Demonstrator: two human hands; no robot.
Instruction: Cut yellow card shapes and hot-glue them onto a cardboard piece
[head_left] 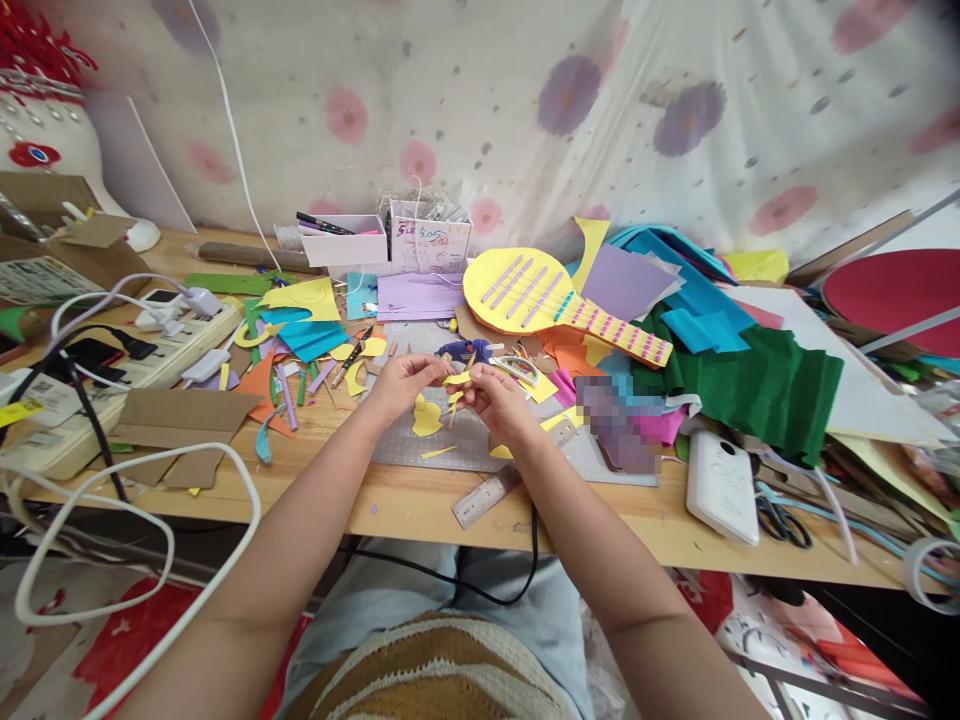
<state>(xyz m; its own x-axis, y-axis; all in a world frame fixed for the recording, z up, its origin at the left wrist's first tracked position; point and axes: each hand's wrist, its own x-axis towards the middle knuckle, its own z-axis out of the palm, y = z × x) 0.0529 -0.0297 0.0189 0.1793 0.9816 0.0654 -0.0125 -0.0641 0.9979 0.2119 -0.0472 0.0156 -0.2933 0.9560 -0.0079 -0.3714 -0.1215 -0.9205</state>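
Note:
Over the grey cutting mat (397, 440) my two hands meet, fingertips nearly touching. My right hand (501, 400) pinches a small curved yellow paper piece (457, 379). My left hand (409, 385) is closed at the other side of that piece; whatever small thing sits in its fingertips is too small to make out. Just beyond the fingers lies a blue glue gun (472, 350). A rounded yellow paper cutout (427, 416) rests on the mat below my left hand. Partly under my right forearm is a metal ruler (484, 497).
A yellow paper lute-like instrument (517, 290) lies behind the mat. Coloured paper scraps (315, 340) spread leftward, near a power strip (172, 350) with cables. At right are green crepe paper (780, 395), a white power bank (721, 487) and black scissors (784, 520).

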